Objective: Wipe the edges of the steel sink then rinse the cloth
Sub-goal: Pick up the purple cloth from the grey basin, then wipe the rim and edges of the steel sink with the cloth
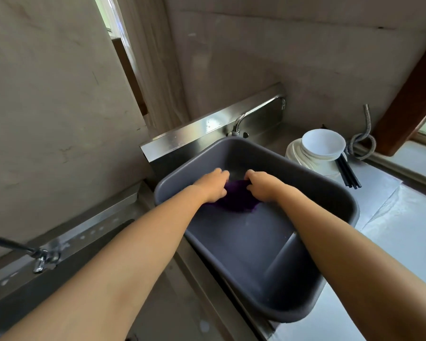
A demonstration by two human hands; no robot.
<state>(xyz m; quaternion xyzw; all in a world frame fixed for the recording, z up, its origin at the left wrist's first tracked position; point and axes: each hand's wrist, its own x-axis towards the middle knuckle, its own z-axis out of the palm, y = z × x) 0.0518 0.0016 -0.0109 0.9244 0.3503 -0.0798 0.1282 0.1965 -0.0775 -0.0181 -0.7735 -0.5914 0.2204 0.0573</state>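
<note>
A purple cloth (234, 200) lies bunched in the far part of a dark grey plastic basin (340, 193), which sits in the steel sink. My left hand (213, 184) grips the cloth's left side and my right hand (263, 187) grips its right side, fingers curled into it. Both forearms reach in from the bottom of the view. The steel sink's back rim (197, 135) runs behind the basin. A steel tap (253, 113) stands at the back; no water stream shows from it.
A stack of white plates and a bowl (317, 148) with black chopsticks (348, 173) sits on the steel counter at right. A flexible metal hose (365, 134) coils behind them. A second tap (42, 258) juts out at lower left over another sink.
</note>
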